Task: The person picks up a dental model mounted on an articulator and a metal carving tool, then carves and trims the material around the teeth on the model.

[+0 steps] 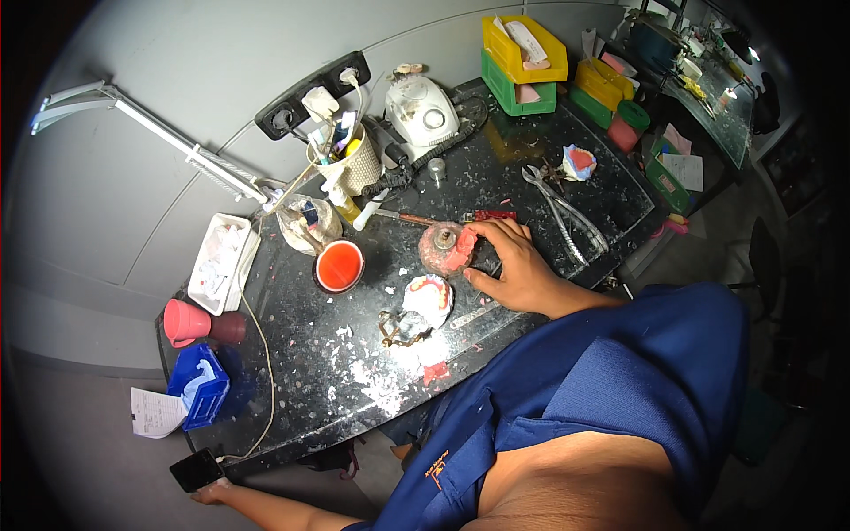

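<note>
At the lower left, my left hand (210, 493) holds a black phone (197, 470) beside the table corner; a white cable runs from it. My right hand (516, 270) rests on the bench with thumb and fingers apart, fingertips at the side of a round spirit lamp (436, 250) with pink wax (460, 251) on it. Whether they press on the wax is hard to tell. Nearer me lies a plaster dental model (428, 299) with pink wax and teeth, next to a metal articulator (403, 328). A wax knife (405, 217) lies behind the lamp.
A cup of orange-red liquid (340, 266) stands left of the lamp. Pliers (567, 217) and another dental model (579, 163) lie at right. Behind are a tool holder (360, 168), a white control unit (421, 111) and stacked bins (522, 75). A blue bin (208, 400) sits left.
</note>
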`<state>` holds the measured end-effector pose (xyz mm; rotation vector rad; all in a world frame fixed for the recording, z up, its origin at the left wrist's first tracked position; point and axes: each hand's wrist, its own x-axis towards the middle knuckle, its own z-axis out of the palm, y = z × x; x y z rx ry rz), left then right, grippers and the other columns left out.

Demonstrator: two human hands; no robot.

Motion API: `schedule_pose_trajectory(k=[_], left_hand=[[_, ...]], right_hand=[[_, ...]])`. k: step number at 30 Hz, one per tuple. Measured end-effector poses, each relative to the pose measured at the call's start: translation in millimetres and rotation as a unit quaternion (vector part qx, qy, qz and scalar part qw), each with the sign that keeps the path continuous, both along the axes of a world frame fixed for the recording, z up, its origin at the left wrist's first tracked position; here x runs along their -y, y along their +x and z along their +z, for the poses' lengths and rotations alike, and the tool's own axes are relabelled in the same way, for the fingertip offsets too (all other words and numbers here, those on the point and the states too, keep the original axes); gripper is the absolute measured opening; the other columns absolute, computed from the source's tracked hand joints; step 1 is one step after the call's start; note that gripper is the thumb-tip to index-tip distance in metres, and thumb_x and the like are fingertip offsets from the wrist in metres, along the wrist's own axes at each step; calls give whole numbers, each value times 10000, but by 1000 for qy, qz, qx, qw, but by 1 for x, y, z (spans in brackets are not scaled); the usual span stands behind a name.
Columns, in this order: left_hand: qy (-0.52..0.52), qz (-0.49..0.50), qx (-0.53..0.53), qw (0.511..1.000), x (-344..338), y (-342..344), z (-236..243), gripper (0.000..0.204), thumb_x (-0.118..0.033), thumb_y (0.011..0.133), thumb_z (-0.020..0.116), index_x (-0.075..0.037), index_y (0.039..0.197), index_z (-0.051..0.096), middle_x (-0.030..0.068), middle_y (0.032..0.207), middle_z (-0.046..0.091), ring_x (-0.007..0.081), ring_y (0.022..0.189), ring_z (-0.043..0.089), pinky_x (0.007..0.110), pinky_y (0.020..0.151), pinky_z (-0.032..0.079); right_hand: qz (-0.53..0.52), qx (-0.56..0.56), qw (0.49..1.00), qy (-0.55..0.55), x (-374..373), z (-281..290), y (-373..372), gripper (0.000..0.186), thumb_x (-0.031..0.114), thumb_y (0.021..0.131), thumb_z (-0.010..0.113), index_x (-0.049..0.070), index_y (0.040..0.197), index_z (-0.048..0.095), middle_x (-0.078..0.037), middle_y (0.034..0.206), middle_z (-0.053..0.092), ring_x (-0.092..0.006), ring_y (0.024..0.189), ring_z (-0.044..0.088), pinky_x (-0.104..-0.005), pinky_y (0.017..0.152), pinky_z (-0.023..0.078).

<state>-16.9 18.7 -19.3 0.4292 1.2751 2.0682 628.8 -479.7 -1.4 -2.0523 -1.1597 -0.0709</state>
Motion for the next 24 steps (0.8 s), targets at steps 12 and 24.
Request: schedule_pose_trajectory(k=[12, 24], left_hand=[[10, -1, -8, 1000, 13, 24, 8, 626, -454, 1103, 307, 34, 1342, 617, 179, 1355, 654, 340, 1168, 675, 519, 1023, 567], [17, -43, -6, 999, 2, 3, -3, 666, -482, 1107, 268, 31, 1381, 592, 189, 1369, 644, 359, 1157, 678, 525, 1044, 549]], right_hand=[[-1, -4, 1000, -5, 0, 0, 0, 625, 226, 846, 802, 29, 1379, 542, -177, 1313, 600, -364, 1266, 531, -474, 1106, 359], [0, -2, 1000, -5, 0, 1, 1, 620, 215, 847, 803, 36, 1380, 541, -168, 1318, 600, -357, 1270, 530, -470, 1103, 362]])
